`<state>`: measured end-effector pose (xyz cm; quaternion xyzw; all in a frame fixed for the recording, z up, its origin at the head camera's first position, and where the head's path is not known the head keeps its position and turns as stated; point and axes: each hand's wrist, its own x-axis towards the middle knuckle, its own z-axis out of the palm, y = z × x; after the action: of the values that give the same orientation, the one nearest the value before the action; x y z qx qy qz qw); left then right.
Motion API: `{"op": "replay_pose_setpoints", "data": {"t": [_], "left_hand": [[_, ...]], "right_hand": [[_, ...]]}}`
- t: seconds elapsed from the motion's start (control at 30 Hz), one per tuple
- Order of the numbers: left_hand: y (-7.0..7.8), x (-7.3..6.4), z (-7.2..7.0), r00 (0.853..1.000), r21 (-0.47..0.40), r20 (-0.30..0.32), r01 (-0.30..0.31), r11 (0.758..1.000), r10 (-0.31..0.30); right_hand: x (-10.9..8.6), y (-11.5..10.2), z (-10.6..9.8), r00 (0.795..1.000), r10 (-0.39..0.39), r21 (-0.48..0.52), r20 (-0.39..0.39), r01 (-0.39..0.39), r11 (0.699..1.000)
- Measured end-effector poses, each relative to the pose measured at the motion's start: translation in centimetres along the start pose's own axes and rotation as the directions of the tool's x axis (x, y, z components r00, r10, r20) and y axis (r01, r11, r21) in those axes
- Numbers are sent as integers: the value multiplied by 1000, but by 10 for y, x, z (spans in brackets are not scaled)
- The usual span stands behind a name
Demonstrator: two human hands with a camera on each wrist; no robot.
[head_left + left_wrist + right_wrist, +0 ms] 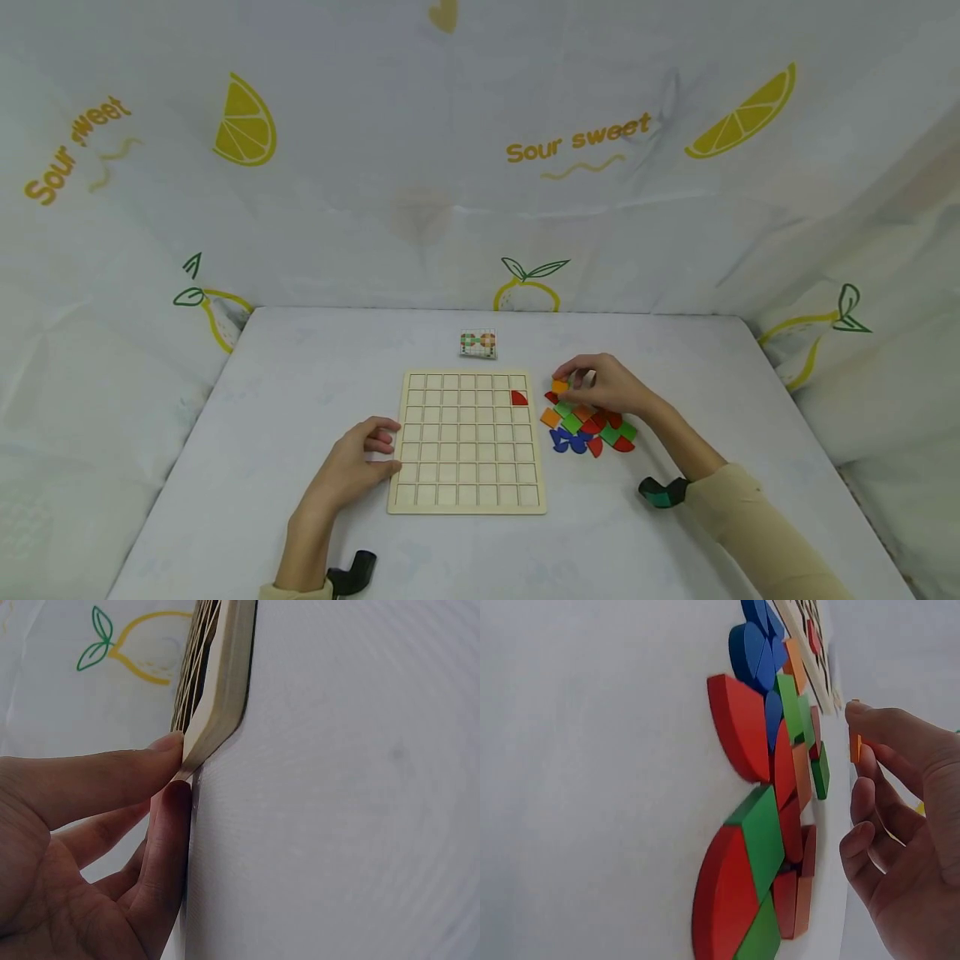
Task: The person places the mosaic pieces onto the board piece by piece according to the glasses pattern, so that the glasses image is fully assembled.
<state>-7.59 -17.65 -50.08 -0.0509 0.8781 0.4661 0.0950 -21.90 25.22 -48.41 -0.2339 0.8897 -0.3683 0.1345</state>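
A pale wooden grid board lies flat, with one red quarter-circle piece in a cell near its upper right corner. My left hand is at the board's left edge, thumb and fingertips spread along it; in the left wrist view the thumb tip touches the rim. Between thumb and fingers, my right hand pinches an orange square tile, held above the pile of coloured pieces. Red quarter-circles, green squares and blue rounded pieces make up much of that pile.
Behind the board lies a small card printed with a coloured grid pattern. Black wrist-worn devices stick out near both sleeves. A white curtain with lemon prints hangs behind the white table.
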Motion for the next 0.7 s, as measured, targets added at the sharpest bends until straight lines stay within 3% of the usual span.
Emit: {"op": "replay_pose_setpoints", "data": {"t": [0.37,0.7], "left_hand": [[1,-1,0,1000,-1,-6,-4,1000,4],[2,-3,-2,1000,-13,-1,-17,1000,17]], "right_hand": [[20,-24,26,992,-125,70,36,122,990],[32,-37,50,988,-143,86,50,138,987]]}}
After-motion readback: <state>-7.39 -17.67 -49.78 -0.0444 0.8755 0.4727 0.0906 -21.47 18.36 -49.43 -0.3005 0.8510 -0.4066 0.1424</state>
